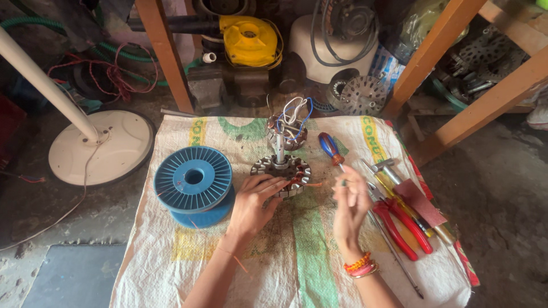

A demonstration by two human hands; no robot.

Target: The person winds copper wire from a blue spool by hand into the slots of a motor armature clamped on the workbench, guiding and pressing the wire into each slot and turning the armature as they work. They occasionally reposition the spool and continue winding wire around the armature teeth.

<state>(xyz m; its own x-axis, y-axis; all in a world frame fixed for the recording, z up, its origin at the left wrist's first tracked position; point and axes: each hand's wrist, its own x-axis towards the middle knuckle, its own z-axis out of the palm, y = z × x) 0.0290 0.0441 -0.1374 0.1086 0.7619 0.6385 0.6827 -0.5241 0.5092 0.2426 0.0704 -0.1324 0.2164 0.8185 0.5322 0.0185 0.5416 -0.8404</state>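
Note:
A round metal stator core (pixel 281 169) with a grey shaft lies on a woven sack (pixel 297 251) spread on the floor. My left hand (pixel 253 203) grips the core's near edge. My right hand (pixel 349 206) hovers to the right of the core with fingers pinched, apparently on a thin copper wire running from the core; the wire itself is barely visible. A second wound stator (pixel 287 128) with white and blue leads lies just behind the core. A blue plastic spool (pixel 194 183) sits left of my left hand.
A red-and-blue handled screwdriver (pixel 329 146), red pliers (pixel 402 225), a hammer (pixel 383 166) and other tools lie at the right of the sack. A white fan base (pixel 100 148) stands at left. Wooden bench legs (pixel 165 54), motor parts and a yellow housing (pixel 248 40) crowd the back.

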